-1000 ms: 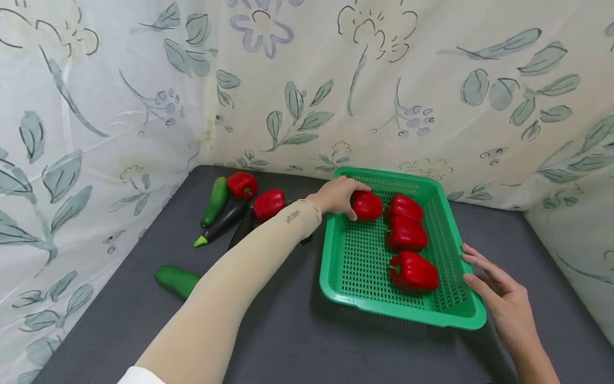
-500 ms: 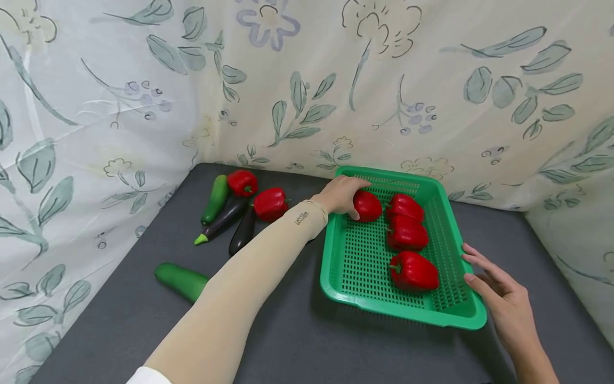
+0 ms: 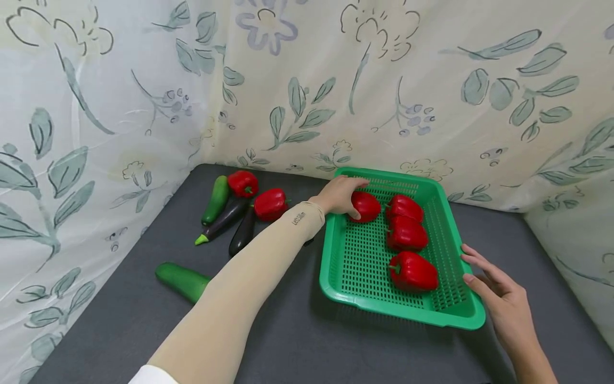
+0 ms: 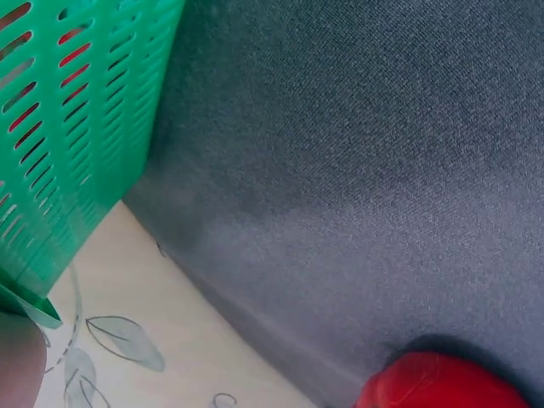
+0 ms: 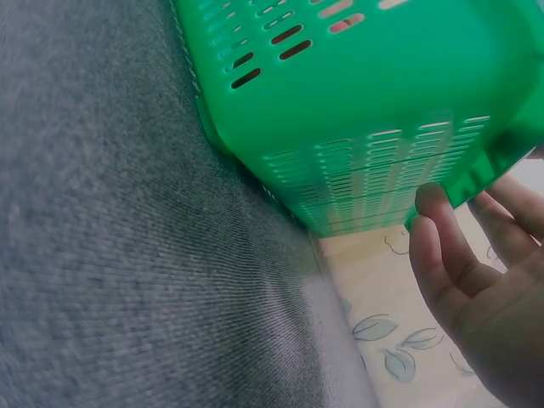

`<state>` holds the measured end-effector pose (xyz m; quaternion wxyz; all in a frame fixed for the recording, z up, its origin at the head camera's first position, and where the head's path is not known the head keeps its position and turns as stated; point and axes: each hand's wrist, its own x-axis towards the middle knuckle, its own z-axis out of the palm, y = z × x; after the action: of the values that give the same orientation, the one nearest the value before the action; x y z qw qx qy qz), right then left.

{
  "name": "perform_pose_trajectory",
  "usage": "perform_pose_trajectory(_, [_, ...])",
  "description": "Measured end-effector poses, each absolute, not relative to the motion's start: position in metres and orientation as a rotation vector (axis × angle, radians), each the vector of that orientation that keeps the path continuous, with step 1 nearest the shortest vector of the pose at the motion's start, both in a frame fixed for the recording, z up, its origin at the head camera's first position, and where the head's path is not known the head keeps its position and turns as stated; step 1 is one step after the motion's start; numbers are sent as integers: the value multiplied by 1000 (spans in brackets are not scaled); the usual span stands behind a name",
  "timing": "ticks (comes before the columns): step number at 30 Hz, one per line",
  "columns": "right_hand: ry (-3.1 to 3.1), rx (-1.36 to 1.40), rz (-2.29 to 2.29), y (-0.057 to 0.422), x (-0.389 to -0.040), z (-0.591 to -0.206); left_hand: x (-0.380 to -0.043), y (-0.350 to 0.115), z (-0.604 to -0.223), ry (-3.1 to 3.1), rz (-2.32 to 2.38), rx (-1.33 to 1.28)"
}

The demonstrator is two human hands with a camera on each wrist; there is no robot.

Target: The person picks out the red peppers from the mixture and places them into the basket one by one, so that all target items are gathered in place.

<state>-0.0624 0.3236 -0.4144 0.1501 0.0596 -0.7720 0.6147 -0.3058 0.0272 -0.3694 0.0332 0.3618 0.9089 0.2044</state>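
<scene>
A shiny red bell pepper (image 3: 365, 207) sits at the far left of a green plastic basket (image 3: 356, 302). My left hand (image 3: 339, 195) reaches over the basket's left rim and holds this pepper, fingers behind it and thumb at its near side. Three more red bell peppers (image 3: 406, 233) lie in a row along the basket's right half. At the right rim, my right hand (image 3: 501, 296) grips the edge with its fingertips and thumb. In the right wrist view, fingers (image 5: 438, 242) curl below the rim beside the slotted wall.
Left of the basket, on the dark grey table (image 3: 288, 330), lie two red bell peppers (image 3: 271, 204), a zucchini (image 3: 216, 200) and two eggplants (image 3: 243, 232). A larger green zucchini (image 3: 182, 281) lies nearer, partly behind the left sleeve (image 3: 249, 288). Floral fabric (image 3: 307, 64) walls the table's back and sides.
The left hand and its pepper have shifted only slightly inside the basket. The left forearm moved a little, uncovering more of the eggplant. The right hand stays on the rim.
</scene>
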Motion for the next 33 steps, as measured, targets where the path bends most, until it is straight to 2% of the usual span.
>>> perform_pose_trajectory(9, [-2215, 165, 1786, 322, -60, -410, -303, 27, -368, 2823, 507, 1104])
perform_pose_trajectory(22, [-2219, 166, 1775, 323, -60, -414, -300, 26, -368, 2821, 561, 1112])
perform_pose_trajectory(27, [-2212, 165, 1797, 324, -60, -414, -300, 24, -368, 2756, 709, 1140])
perform_pose_trajectory(33, [-2201, 170, 1806, 324, -61, -411, -301, 10, -367, 2554, 1110, 1096])
